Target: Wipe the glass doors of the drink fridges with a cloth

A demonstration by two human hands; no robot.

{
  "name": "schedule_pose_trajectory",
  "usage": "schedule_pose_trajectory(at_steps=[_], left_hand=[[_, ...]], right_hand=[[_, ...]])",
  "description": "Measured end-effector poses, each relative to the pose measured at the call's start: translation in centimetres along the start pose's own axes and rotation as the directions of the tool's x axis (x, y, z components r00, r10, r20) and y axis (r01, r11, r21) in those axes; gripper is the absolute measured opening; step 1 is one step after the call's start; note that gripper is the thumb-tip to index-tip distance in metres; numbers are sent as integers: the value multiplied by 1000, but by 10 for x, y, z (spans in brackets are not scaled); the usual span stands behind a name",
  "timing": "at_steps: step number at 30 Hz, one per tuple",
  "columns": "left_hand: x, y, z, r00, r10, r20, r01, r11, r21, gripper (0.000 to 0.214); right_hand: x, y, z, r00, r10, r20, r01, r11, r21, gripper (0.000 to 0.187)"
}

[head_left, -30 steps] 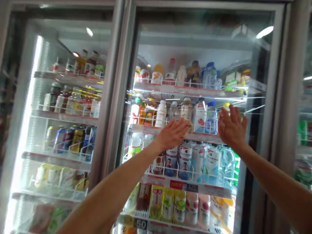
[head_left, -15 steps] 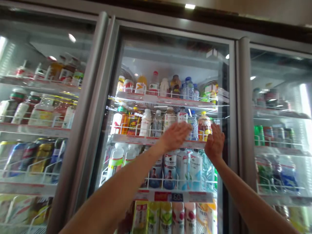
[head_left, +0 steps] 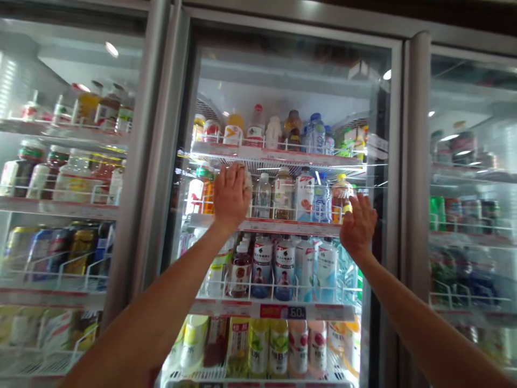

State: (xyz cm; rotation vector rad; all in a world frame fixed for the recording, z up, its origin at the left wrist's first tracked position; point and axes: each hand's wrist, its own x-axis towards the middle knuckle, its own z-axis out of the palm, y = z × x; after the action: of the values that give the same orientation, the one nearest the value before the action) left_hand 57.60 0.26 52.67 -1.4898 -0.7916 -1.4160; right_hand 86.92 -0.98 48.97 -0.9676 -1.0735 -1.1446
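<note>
Both my arms reach up toward the closed glass door (head_left: 283, 70) of a drinks fridge. My left hand (head_left: 231, 195) is raised with its palm to the door, fingers straight and nearly together, in front of the second shelf's left part. It hides some bottles there. My right hand (head_left: 358, 223) is raised near the door's right edge, fingers extended and thumb apart. Whether either palm touches the glass, I cannot tell. Behind the door stand a clear bottle (head_left: 263, 196), a white-labelled bottle (head_left: 304, 195) and a blue-labelled bottle (head_left: 322, 200).
A metal door frame (head_left: 155, 134) stands to the left and another upright (head_left: 417, 178) to the right. Neighbouring fridge sections hold more bottles and cans (head_left: 83, 240). Lower shelves carry several juice bottles (head_left: 278, 345) behind white wire rails.
My left hand has swept left across the door and turned from slanted to upright. My right hand stays near the right edge. The view has shifted slightly.
</note>
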Motion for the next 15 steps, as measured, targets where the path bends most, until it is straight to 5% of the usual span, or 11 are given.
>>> schedule_pose_trajectory(at_steps=[1,3,5,6,7,9,11,13,15], left_hand=[[-4,-4,-2,1000,-6,-17,6,1000,10,50],[-19,-2,-4,970,237,55,-236,972,-19,51],[-37,-1,-6,848,507,155,-500,862,-83,51],[-44,-5,-8,826,538,171,-531,843,-88,51],[-50,-12,-11,858,489,154,-485,872,-65,51],[-55,-31,-18,977,212,25,-213,977,15,51],[-60,-44,-23,995,-14,-94,19,999,49,53],[-67,-44,-26,997,55,-59,-52,997,51,55],[-74,-37,-27,936,341,82,-342,940,2,55]], right_hand=[[0,0,0,1000,0,-2,0,1000,-5,50],[0,1,1,1000,-7,-5,7,1000,-11,49],[0,2,1,1000,-20,-9,20,1000,-12,49],[0,2,1,1000,-25,-11,25,1000,-12,49],[0,2,1,1000,-28,-15,27,1000,-12,49],[1,2,1,999,-24,-21,24,1000,-13,48],[1,1,1,1000,-19,-19,19,1000,-12,48],[0,1,2,1000,-19,-10,19,1000,-8,48],[0,2,2,1000,-17,0,17,1000,3,49]])
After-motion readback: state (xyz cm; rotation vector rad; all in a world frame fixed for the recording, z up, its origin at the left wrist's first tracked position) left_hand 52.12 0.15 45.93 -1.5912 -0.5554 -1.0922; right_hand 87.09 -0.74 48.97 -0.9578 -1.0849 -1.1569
